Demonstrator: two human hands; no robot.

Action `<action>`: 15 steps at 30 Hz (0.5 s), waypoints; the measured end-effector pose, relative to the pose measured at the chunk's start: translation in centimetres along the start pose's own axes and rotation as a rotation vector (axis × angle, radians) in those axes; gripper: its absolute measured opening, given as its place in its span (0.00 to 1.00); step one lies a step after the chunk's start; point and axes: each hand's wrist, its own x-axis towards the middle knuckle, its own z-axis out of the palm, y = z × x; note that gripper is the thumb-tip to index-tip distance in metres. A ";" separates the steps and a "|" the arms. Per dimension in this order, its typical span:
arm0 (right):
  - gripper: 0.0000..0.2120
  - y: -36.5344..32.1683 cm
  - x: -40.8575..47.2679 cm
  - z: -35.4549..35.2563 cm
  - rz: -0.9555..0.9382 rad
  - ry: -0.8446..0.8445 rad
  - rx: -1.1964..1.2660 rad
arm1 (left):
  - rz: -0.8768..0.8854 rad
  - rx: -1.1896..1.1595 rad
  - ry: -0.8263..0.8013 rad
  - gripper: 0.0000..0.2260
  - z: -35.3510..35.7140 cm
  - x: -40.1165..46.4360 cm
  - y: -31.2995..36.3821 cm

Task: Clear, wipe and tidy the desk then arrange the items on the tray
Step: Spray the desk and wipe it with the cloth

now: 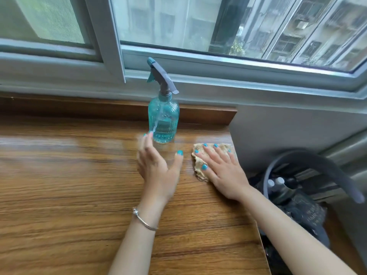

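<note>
A teal ribbed spray bottle (164,118) with a grey trigger head stands upright near the back of the wooden desk (69,185). My left hand (156,167) hovers just in front of it, fingers spread and slightly blurred, holding nothing; its fingertips are close to the bottle's base. A beige cloth (200,165) lies flat near the desk's right edge. My right hand (222,171) presses down on the cloth with straight, spread fingers. No tray is in view.
A raised wooden ledge (208,115) runs along the back below the window frame (198,64). The desk ends at the right, where a dark bag (303,213) with a grey hose (325,165) and bottle caps sits lower down.
</note>
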 end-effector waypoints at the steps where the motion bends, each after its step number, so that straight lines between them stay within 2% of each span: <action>1: 0.20 0.4 0.9 -0.5 -0.005 0.003 -0.014 | 0.081 0.131 -0.134 0.31 0.2 -0.8 0.3; 3: 0.20 0.9 3.4 -1.6 0.023 0.026 -0.040 | 0.321 0.373 -0.281 0.17 1.2 -0.9 1.2; 5: 0.22 0.8 5.5 -2.2 0.070 0.014 -0.061 | 0.388 0.457 -0.334 0.14 1.8 0.1 2.8; 7: 0.24 0.7 5.7 -2.2 0.117 0.009 -0.077 | 0.409 0.542 -0.386 0.18 2.7 0.9 3.1; 10: 0.25 0.9 3.0 -1.4 0.208 0.071 -0.068 | 0.393 0.644 -0.562 0.32 3.9 1.5 2.2; 15: 0.23 1.9 2.3 -1.3 0.203 0.027 -0.021 | 0.408 0.701 -0.727 0.40 7.2 4.0 2.3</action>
